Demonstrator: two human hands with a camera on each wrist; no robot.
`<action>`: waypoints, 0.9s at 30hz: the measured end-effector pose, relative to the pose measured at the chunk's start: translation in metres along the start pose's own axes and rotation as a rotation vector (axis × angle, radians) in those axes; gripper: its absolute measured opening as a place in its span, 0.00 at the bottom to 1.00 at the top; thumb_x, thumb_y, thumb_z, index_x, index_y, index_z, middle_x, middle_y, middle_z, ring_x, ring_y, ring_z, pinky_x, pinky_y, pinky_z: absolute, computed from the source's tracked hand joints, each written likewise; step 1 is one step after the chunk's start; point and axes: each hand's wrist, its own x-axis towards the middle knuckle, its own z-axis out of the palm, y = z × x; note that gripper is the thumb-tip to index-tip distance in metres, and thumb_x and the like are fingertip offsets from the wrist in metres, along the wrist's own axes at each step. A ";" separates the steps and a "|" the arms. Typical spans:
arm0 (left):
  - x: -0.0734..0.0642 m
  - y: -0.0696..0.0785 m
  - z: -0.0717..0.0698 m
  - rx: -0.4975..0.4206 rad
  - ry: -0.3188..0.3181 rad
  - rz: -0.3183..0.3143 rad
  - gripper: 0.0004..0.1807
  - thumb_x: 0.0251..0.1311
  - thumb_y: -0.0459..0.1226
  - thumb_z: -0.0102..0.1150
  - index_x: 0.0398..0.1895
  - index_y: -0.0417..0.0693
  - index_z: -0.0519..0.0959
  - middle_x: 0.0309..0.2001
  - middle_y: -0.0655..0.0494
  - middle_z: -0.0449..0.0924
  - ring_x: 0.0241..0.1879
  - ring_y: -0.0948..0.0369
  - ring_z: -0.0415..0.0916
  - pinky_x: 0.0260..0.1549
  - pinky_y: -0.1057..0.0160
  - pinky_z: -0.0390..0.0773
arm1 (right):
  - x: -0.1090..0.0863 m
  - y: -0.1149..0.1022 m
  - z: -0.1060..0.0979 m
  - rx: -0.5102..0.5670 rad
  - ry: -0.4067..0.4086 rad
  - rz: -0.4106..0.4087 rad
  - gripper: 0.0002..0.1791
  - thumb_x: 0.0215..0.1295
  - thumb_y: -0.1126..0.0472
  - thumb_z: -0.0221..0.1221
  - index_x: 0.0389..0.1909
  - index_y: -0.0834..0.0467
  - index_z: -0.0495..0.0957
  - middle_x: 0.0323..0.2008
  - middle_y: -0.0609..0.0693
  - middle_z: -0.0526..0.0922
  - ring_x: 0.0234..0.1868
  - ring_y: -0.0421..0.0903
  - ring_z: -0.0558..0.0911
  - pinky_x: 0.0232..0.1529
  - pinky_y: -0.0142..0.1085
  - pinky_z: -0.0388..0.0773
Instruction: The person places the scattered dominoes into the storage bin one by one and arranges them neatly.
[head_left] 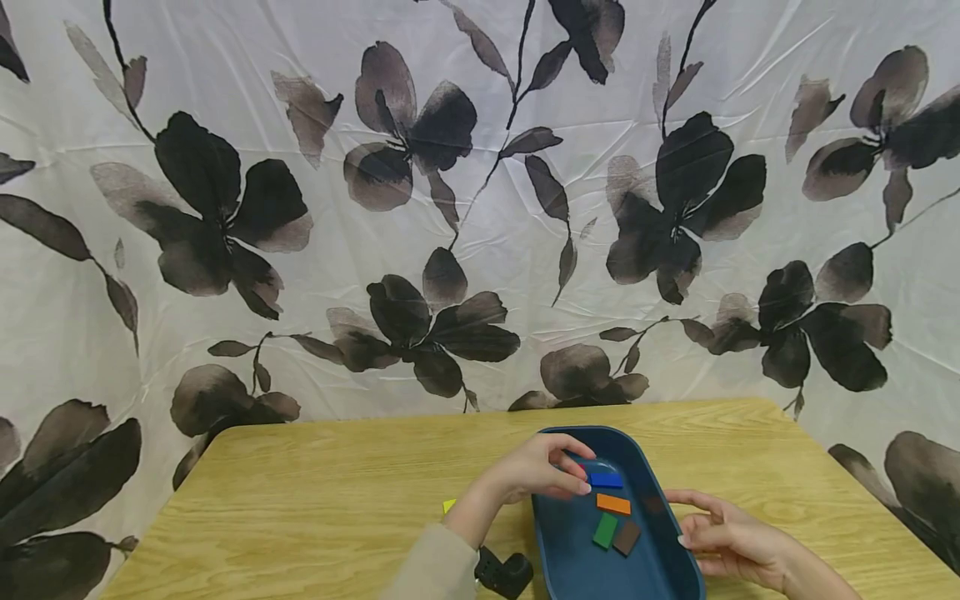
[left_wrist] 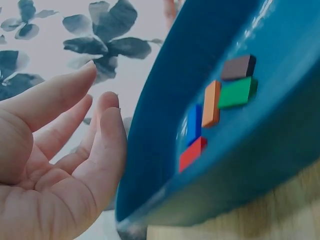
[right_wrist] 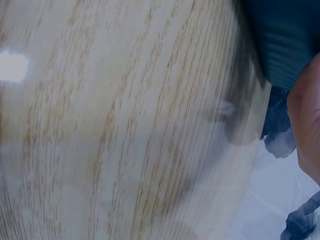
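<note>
A dark blue tray (head_left: pixel 555 542) holds several small blocks: a red block (left_wrist: pixel 191 155), a blue block (head_left: pixel 606 480), an orange block (head_left: pixel 613 503), a green block (head_left: pixel 604 531) and a brown block (head_left: pixel 627 538). My left hand (head_left: pixel 543 468) hovers over the tray's far left part, beside the red block, which it mostly covers in the head view. Its fingers are loosely bent with nothing between them in the left wrist view. At the tray's right outer wall is my right hand (head_left: pixel 738 537), fingertips right at the side and fingers loosely bent.
A yellow block (head_left: pixel 448 505) lies on the wooden table (head_left: pixel 337 500), partly hidden by the left wrist. Beside the left sleeve is a black device (head_left: pixel 504 573). A flower-patterned cloth (head_left: pixel 450 208) hangs behind the table.
</note>
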 end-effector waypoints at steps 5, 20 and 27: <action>-0.011 -0.002 -0.018 0.016 0.005 -0.028 0.20 0.53 0.25 0.61 0.51 0.38 0.75 0.32 0.51 0.78 0.29 0.63 0.78 0.39 0.56 0.80 | 0.001 0.001 0.000 -0.002 0.003 0.003 0.23 0.67 0.74 0.42 0.59 0.50 0.64 0.39 0.48 0.78 0.45 0.45 0.80 0.52 0.41 0.74; -0.047 -0.026 -0.065 0.023 0.072 -0.019 0.23 0.52 0.28 0.63 0.54 0.34 0.71 0.35 0.49 0.75 0.35 0.60 0.78 0.43 0.54 0.78 | -0.001 0.002 -0.001 0.006 0.006 0.004 0.24 0.67 0.74 0.41 0.60 0.51 0.62 0.41 0.50 0.79 0.48 0.48 0.79 0.53 0.42 0.73; -0.066 -0.043 -0.084 0.077 0.096 -0.047 0.24 0.53 0.30 0.63 0.54 0.32 0.71 0.35 0.50 0.78 0.33 0.62 0.77 0.31 0.66 0.74 | 0.001 0.001 -0.001 -0.003 0.007 -0.001 0.23 0.67 0.74 0.41 0.59 0.51 0.64 0.41 0.50 0.79 0.47 0.47 0.79 0.52 0.41 0.73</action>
